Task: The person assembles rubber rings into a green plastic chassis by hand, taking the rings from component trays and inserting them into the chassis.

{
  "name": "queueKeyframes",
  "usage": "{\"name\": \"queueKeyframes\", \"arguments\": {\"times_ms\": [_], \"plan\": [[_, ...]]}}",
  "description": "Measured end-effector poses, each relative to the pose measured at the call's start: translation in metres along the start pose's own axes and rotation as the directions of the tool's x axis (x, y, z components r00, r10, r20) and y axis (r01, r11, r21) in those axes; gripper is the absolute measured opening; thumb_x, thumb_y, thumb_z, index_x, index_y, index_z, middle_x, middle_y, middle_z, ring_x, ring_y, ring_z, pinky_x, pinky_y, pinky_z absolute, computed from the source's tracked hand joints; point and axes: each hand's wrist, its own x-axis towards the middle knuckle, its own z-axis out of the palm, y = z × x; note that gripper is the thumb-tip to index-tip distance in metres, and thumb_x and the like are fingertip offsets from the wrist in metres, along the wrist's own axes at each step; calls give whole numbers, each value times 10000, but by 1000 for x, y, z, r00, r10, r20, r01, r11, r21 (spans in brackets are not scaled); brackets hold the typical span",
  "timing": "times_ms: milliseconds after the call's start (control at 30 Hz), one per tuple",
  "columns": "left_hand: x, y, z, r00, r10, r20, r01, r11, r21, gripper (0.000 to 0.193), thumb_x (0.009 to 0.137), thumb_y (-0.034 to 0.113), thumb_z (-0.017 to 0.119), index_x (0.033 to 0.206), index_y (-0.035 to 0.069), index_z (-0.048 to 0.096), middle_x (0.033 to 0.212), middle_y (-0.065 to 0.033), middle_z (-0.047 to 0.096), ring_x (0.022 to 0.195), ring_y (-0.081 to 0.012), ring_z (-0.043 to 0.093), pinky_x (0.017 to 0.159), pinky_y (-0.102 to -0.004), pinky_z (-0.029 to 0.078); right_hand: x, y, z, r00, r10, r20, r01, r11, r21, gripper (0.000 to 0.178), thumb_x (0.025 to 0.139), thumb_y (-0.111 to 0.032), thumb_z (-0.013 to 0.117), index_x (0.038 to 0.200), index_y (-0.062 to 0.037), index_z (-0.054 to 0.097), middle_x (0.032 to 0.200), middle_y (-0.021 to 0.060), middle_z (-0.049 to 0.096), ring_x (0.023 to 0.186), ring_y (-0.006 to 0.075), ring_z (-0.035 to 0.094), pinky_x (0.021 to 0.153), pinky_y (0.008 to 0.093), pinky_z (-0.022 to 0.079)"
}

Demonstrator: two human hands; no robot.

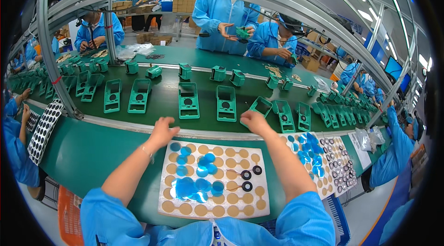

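My right hand [255, 123] is closed on the lower end of a green plastic housing [262, 105], which sits tilted among the others at the conveyor's near edge. Bare and with thumb and fingers apart, my left hand [163, 133] hovers by the near rail, close to another green housing [188, 101]. Between my forearms lies a white foam tray [213, 149] with dumbbell-shaped tan cutouts. Loose blue film discs [185, 187] are scattered over its left half. Several small black round speakers [247, 186] with thin wires rest on its right side.
The green conveyor belt [162, 107] carries rows of housings behind a metal rail [222, 135]. A second tray [323, 190] of blue discs and small round parts stands right. A sheet of black dots [45, 132] lies left. Co-workers in blue [226, 19] work opposite. Metal frame posts [46, 47] rise alongside.
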Motion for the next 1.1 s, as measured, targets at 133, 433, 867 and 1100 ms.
{"name": "queueKeyframes", "arguments": {"times_ms": [133,433,867,1100], "plan": [[75,-26,31,986,-136,-97,123,984,-126,497,748,280,639,1095,-54,514,1036,-200,574,942,-316,556,809,-364,444,15,-8,44,998,46,-49,-52,992,-117,338,794,-214,586,1034,21,554,979,226,592,910,380,561,796,417,454],[113,-14,58,965,-241,-105,249,966,65,228,785,187,569,870,-16,627,935,-236,606,897,-399,569,776,-445,462,56,26,72,956,176,-235,-240,929,-281,129,751,-98,565,770,29,559,816,255,603,821,396,587,726,453,476],[-86,-18,-142,967,-254,-28,232,918,-323,147,793,141,544,812,13,614,647,0,537,543,-80,471,458,-227,377,-22,-121,45,920,69,385,-325,682,655,95,801,-65,506,748,-1,554,552,32,472,419,110,442,378,246,374],[-166,-70,-186,904,-411,-117,369,889,-271,112,775,112,549,752,8,582,622,-2,511,540,-89,448,462,-244,355,-72,-219,134,873,-1,488,-270,832,484,143,765,-68,520,873,23,537,643,121,574,485,211,599,422,318,484]]}}
